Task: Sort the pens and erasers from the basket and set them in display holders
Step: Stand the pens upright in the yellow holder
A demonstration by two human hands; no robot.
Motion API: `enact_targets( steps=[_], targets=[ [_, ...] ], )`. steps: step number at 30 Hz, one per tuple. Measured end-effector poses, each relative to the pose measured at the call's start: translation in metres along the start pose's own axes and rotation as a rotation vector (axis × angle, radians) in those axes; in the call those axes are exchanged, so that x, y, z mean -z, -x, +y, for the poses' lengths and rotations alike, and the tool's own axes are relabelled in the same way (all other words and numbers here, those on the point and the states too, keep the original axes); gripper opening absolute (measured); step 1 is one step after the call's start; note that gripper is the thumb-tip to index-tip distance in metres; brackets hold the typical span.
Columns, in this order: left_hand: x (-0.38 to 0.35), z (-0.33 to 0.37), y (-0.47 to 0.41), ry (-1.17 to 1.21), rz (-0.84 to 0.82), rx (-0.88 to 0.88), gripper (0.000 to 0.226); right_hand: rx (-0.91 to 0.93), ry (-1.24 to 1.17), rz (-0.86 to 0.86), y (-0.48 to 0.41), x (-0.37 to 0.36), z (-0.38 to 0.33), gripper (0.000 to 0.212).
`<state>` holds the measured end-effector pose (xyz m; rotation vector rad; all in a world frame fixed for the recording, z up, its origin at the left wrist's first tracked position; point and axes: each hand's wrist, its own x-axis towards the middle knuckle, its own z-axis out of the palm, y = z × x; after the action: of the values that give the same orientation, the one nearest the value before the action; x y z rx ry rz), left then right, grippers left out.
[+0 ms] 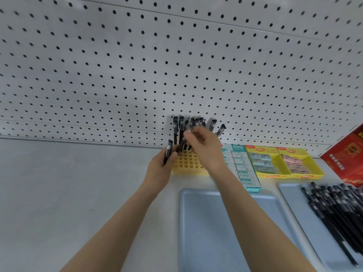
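A yellow grid pen holder [187,163] stands on the shelf against the pegboard, with several black pens [177,126] upright in its back rows. My left hand [160,167] grips one black pen [168,151] just left of the holder. My right hand [204,148] is above the holder and pinches another black pen [183,143] by its upper end, its tip down near the grid. Display boxes of erasers sit to the right: a teal one [243,169] and two yellow ones [261,161], [298,163].
A blue tray [198,232] lies in front, partly under my right forearm. A second blue tray [294,205] at the right carries several black pens [337,211]. A red box [347,156] stands at the far right. The white pegboard wall [137,65] rises behind.
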<state>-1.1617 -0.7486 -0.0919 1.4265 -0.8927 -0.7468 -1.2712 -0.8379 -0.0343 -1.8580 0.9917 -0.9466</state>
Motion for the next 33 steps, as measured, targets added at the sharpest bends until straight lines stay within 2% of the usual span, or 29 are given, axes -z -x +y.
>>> enact_targets(
  steps=[2,6,10,16,19,21,24,26,29,31,33],
  targets=[
    [0.002,-0.003,0.000,0.008,0.037,0.008,0.024,-0.010,-0.021,0.095,-0.007,0.011,-0.001,0.013],
    [0.008,-0.004,0.003,0.023,0.110,0.042,0.021,0.093,0.118,0.194,-0.018,0.025,0.000,0.018],
    [0.010,-0.008,0.002,-0.042,0.139,0.075,0.013,0.172,0.245,0.176,-0.023,0.021,0.006,0.019],
    [0.013,-0.002,0.005,0.146,0.104,0.130,0.020,0.206,0.373,0.064,-0.020,0.002,0.021,0.020],
    [0.014,0.002,0.008,0.083,0.072,0.062,0.021,0.197,0.404,0.050,-0.018,-0.003,0.023,0.023],
    [0.014,0.005,0.009,0.053,0.037,0.009,0.020,0.216,0.454,0.132,-0.016,-0.002,0.019,0.022],
    [0.009,0.009,0.008,0.082,0.008,-0.031,0.018,0.250,0.360,0.249,-0.003,-0.002,0.008,0.025],
    [0.005,0.009,0.004,0.064,-0.003,-0.036,0.015,0.270,0.268,0.135,0.007,-0.006,0.002,0.024],
    [-0.003,0.009,-0.002,-0.003,-0.026,-0.050,0.016,0.312,0.258,-0.027,0.014,-0.014,0.002,0.017],
    [-0.007,0.007,-0.003,-0.054,-0.020,-0.062,0.015,0.233,0.199,-0.004,0.011,-0.008,0.003,0.009],
    [-0.005,-0.002,-0.003,-0.242,-0.011,-0.124,0.026,0.128,0.133,0.056,0.004,0.005,0.005,0.009]
  ],
)
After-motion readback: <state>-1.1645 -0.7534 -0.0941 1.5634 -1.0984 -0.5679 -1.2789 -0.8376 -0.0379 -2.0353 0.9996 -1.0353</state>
